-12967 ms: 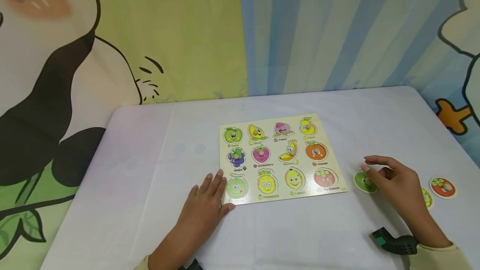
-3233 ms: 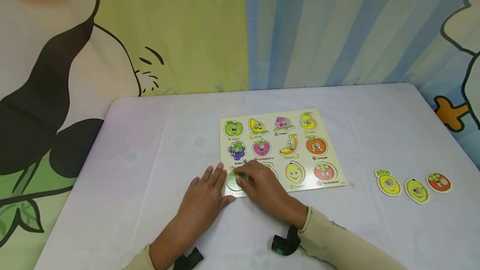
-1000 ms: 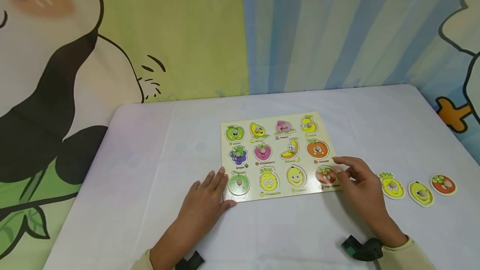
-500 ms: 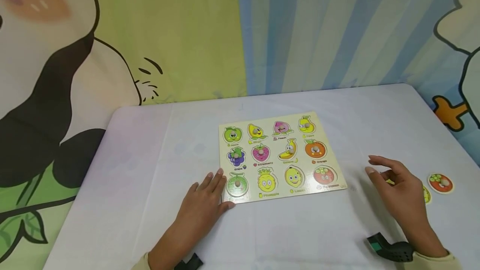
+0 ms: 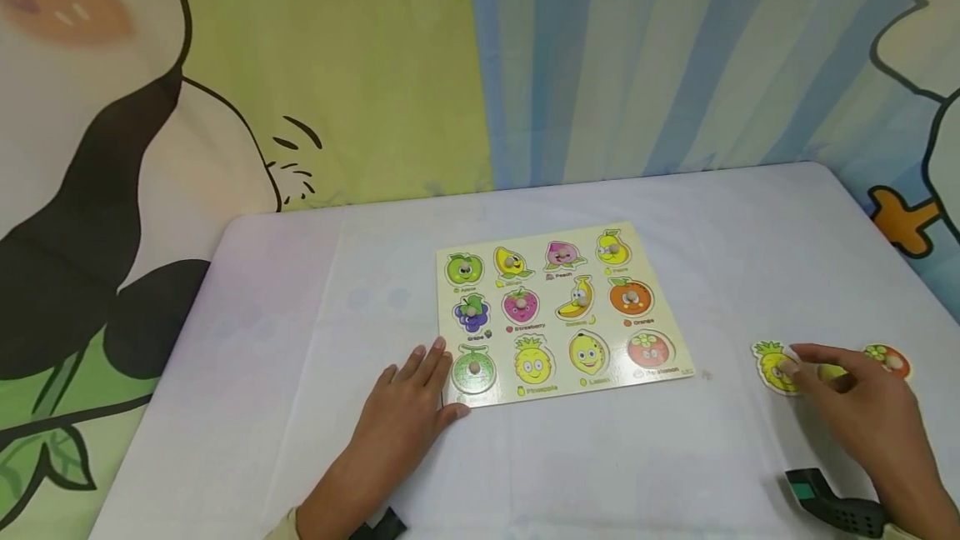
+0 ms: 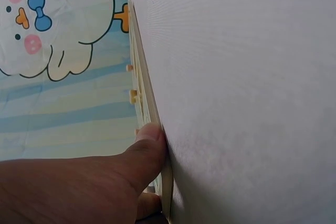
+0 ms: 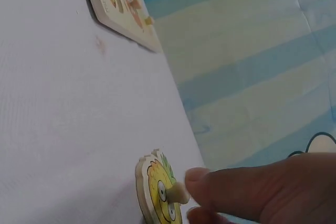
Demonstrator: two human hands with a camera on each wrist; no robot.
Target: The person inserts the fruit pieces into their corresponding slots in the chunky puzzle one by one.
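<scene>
My right hand (image 5: 870, 407) is over the fruit pieces at the right. In the right wrist view its thumb (image 7: 210, 184) and a finger (image 7: 202, 216) are right at the wooden knob of the pineapple puzzle piece (image 7: 160, 192); I cannot tell whether they pinch it. That piece (image 5: 774, 369) lies on the table. My left hand (image 5: 401, 423) rests at the near left corner of the puzzle board (image 5: 555, 373), thumb along its edge. Knobbed pieces, including the melon (image 5: 474, 369), fill most of the board. Its pineapple, lemon and persimmon spots show no knobs.
The lemon piece (image 5: 831, 372) is mostly hidden under my right hand, and the persimmon piece (image 5: 888, 359) lies just beyond it. A white cloth covers the table (image 5: 585, 457). A printed cartoon backdrop (image 5: 390, 73) stands behind its far edge.
Since the earlier frames the melon piece has gone from the right side into its spot on the board. My right hand has returned rightward to the pineapple piece; my left hand stays put.
</scene>
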